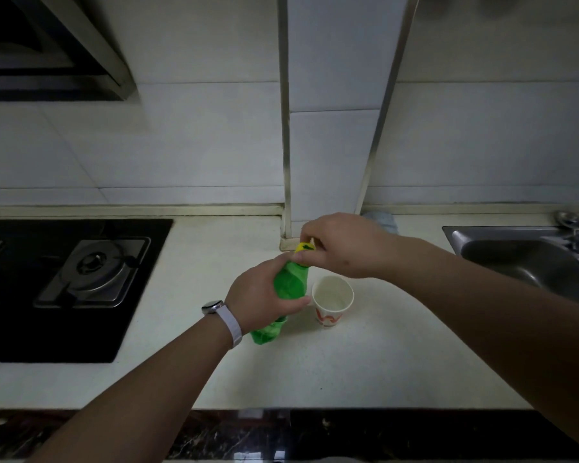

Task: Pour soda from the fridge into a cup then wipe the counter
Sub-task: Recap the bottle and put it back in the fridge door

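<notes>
Green bottle (290,282) stands upright, cap (304,246) topmost

The left hand (264,295) covers the middle of the green plastic soda bottle (290,282), the right hand (341,243) hides most of its yellow cap (303,247) and the pale blue cloth (383,219), while the picture's edges cut off the steel sink (515,259) and black gas hob (64,289).

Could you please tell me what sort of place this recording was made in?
Most likely a home kitchen: a gas stove is set into the pale counter, a steel sink lies at the right, and the wall is tiled.
</notes>
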The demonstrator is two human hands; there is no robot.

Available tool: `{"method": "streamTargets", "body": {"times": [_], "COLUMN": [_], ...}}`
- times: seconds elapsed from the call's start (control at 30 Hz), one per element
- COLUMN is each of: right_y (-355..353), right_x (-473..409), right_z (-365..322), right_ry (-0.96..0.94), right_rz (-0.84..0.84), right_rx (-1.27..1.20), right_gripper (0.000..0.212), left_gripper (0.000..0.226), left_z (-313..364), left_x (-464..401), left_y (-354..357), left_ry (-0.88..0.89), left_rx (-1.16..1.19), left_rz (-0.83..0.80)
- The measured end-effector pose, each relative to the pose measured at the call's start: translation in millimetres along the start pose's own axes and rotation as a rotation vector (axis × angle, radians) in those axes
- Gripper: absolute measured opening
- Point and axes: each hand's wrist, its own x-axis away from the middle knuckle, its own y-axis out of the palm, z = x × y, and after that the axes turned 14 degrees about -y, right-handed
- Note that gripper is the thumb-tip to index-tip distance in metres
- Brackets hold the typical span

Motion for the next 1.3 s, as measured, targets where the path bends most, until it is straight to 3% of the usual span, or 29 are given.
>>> {"method": "streamTargets", "body": {"times": [0.13,0.3,0.4,0.57,0.7,0.77,0.9,1.07,1.2,1.3], "right_y": [2.7,1.2,-2.2,-4.9,-0.3,-3.8,-10.3,-11.0,-2.0,-2.4], "right_x": [0.3,13.2,11.9,12.5,14.1,19.7,24.7,21.4,21.2,27.9], "right_z": [3.0,11.9,11.4,9.8,21.8,27.8,28.6,23.1,30.6,31.3], "right_ry": [0.133,0.007,-0.060,0.013,0.157,0.151,-0.003,-0.004,0.150,0.052], "right_rz": [-0.038,0.054,0.038,0.020,-0.011,-0.001,-0.030,-0.024,-0.018,0.029], "right_rx": [0.046,-0.309,-0.281,-0.208,-0.083,-0.147,-0.326,-0.247,-0.006,-0.271], "right_gripper": [0.078,0.055,0.041,0.026,0.054,0.059,0.055,0.020,0.052,0.054], "left_gripper": [0.078,0.074,0.076,0.076,0.076,0.076,0.077,0.078,0.078,0.077], "left_z": [0.7,-0.2,3.7,7.0,10.2,10.6,11.2,15.5,16.0,14.1], "left_x": [-1.6,-7.2,-8.9,-8.9,-7.7,-8.1,-9.3,-11.1,-10.6,-11.2], "left_y": [-0.8,-3.5,-2.1,4.9,8.3,8.6,8.6,10.9,14.5,16.1], "left_ry": [0.007,0.021,0.032,0.029,0.056,0.046,0.039,0.054,0.042,0.026], "left_rx": [-0.014,0.038,0.009,0.033,-0.008,0.010,0.031,0.011,-0.024,-0.006], "left_rz": [-0.006,-0.036,-0.030,-0.044,-0.033,-0.037,-0.043,-0.025,-0.023,-0.026]}}
